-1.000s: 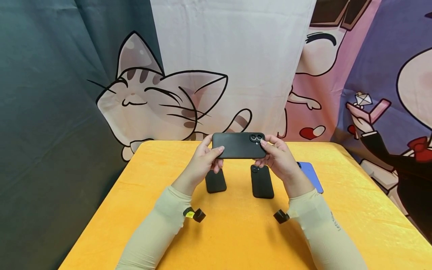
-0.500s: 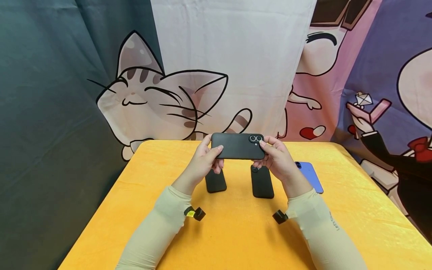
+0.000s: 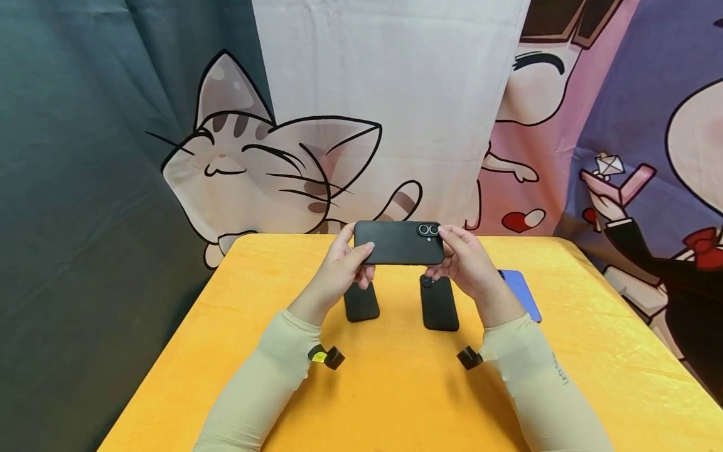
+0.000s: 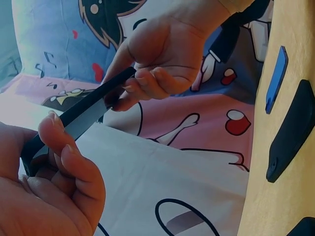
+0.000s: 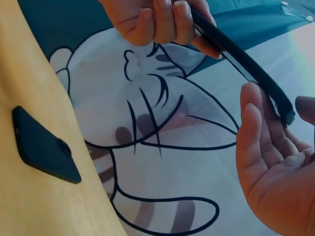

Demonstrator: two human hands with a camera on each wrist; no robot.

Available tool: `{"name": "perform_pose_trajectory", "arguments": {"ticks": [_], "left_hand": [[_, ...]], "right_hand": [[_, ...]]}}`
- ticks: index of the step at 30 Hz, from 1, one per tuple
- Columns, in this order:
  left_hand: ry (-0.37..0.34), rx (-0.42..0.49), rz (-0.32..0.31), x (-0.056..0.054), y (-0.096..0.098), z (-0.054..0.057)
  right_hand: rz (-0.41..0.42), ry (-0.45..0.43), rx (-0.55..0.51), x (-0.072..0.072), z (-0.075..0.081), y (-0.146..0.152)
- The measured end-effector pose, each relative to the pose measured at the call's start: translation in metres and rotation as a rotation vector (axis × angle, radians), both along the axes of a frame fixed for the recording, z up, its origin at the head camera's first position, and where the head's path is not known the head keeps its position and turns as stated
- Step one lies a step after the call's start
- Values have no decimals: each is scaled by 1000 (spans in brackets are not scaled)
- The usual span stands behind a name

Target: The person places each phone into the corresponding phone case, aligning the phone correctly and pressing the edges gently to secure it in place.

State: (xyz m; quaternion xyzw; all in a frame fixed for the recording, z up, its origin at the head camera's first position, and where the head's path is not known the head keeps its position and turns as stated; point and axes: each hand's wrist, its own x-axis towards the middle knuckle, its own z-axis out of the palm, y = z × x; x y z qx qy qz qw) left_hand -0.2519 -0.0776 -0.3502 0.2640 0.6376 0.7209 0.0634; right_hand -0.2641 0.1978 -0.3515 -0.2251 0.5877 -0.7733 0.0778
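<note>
Nearest are two pale sleeves [image 3: 260,376]; past them the left hand [image 3: 340,267] and right hand [image 3: 465,263] grip a black phone [image 3: 395,243] by its short ends, sideways and off the bench [image 3: 390,389], left thumb on its back, right thumb by the lenses. Below lie a smaller-looking dark piece [image 3: 361,306], a black phone-shaped piece [image 3: 439,307] and a blue phone [image 3: 521,295], all apart, before a cartoon cloth backdrop [image 3: 395,75].

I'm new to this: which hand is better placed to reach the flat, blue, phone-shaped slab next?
Likely the right hand: the blue slab lies nearer it than the left hand. Both hold the black, phone-shaped slab.
</note>
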Motion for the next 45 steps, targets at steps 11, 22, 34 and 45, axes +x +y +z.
{"name": "perform_pose_trajectory", "arguments": {"ticks": [11,22,34,45], "left_hand": [[12,-17,-38,0,1,3],[17,-12,-61,-2,-2,3],[-9,-2,27,-1,-3,5],[2,4,47,1,9,-3]], "right_hand": [[-34,45,12,-7,2,7],[2,131,-24,-5,-2,3],[10,83,-45,-1,-2,-1],[8,12,-170,6,-2,-16]]}}
